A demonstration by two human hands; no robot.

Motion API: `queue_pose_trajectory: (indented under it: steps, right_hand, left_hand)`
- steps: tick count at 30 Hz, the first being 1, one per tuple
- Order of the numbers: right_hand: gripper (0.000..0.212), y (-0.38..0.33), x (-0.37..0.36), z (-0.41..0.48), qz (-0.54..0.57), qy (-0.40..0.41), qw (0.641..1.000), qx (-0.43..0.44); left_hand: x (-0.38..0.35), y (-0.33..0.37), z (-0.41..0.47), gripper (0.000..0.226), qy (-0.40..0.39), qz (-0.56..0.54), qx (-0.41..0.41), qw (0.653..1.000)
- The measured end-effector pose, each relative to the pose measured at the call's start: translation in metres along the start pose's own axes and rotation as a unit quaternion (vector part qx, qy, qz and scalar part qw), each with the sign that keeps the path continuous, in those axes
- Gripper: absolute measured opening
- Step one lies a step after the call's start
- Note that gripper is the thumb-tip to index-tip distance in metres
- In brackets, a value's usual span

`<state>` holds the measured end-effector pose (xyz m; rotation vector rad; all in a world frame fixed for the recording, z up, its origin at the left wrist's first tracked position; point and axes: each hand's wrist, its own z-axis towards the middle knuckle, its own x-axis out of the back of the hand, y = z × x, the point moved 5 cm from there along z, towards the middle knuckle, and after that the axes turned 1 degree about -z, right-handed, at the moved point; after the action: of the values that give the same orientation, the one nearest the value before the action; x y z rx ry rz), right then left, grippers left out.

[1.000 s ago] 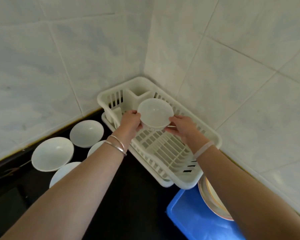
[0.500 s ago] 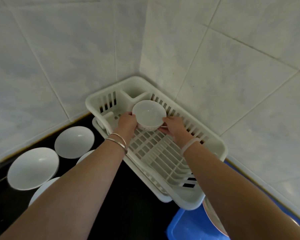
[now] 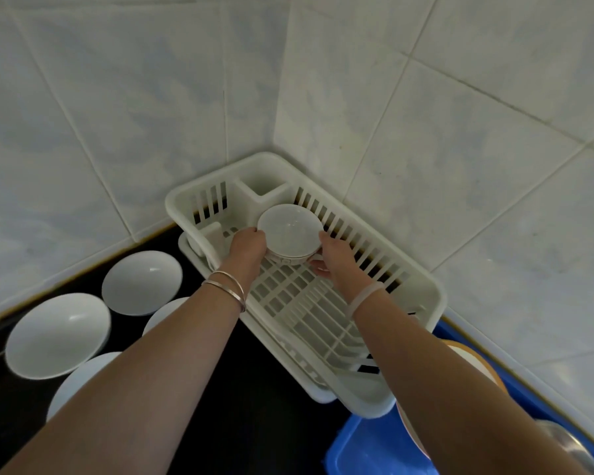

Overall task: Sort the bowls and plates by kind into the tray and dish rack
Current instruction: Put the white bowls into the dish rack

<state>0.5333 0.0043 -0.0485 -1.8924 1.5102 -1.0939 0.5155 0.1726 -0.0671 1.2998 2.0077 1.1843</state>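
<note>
1. Small bowl [image 3: 288, 231], white with a faint pattern near its foot, is upright over the far end of the dish rack [image 3: 426, 289], just in front of the rack's solid corner compartment. The head view does not show whether it touches the rack's grid floor.
2. Left grip [image 3: 246, 248] clasps the small bowl's left side, fingers curled round it. Two thin bangles [image 3: 225, 291] circle that wrist.
3. Right grip [image 3: 335, 260] clasps the small bowl's right side, fingers curled under its wall. A pale band [image 3: 366, 298] sits on that wrist.
4. Left of the dish rack, four white bowls [image 3: 141, 282] stand open side up on the black desk [image 3: 271, 423]. The left forearm partly hides two of them.
5. At the dish rack's near right corner is a blue tray [image 3: 364, 450] holding an orange-rimmed plate [image 3: 474, 361], mostly behind the right forearm.
6. Behind the dish rack, the tiled wall [image 3: 460, 132] forms a corner.
</note>
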Motion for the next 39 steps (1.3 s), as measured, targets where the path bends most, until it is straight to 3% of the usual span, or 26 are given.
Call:
queue_pose_trajectory:
  steps: [4,8,14,16,21,24,30,34,39]
  right_hand:
    - [0.051,-0.008,0.004,-0.018,-0.139,0.024,0.986,0.089]
    - [0.047,-0.016,0.012,-0.043,-0.224,0.035,0.961,0.160]
    - [0.051,-0.028,0.004,-0.114,-0.210,0.031,0.948,0.238]
    - [0.048,-0.022,-0.006,-0.141,-0.198,0.021,0.949,0.245]
    - [0.042,0.023,-0.053,-0.187,-0.219,-0.039,0.953,0.207]
    - [0.038,0.064,-0.083,-0.190,-0.301,-0.083,0.935,0.170]
    - [0.034,0.099,-0.114,-0.172,-0.413,-0.044,0.896,0.156]
    - [0.030,0.104,-0.128,-0.160,-0.369,-0.048,0.921,0.116]
    - [0.013,0.111,-0.138,-0.152,-0.109,-0.045,0.993,0.006]
  left_hand:
    - [0.005,0.006,-0.014,0.032,-0.010,0.045,-0.025,0.999]
    - [0.015,0.014,-0.040,0.033,-0.029,0.088,-0.067,0.993]
    - [0.059,0.024,-0.112,0.025,-0.018,0.108,-0.160,0.981]
    - [0.085,0.011,-0.133,0.033,0.016,0.134,-0.169,0.976]
    - [0.153,-0.043,-0.183,0.029,0.079,0.184,-0.188,0.961]
    - [0.191,-0.087,-0.206,0.029,0.120,0.195,-0.157,0.961]
    - [0.245,-0.137,-0.217,0.049,0.232,0.257,-0.114,0.931]
    - [0.257,-0.158,-0.204,0.060,0.215,0.137,-0.052,0.965]
    - [0.257,-0.172,-0.192,0.051,0.187,-0.003,-0.004,0.982]
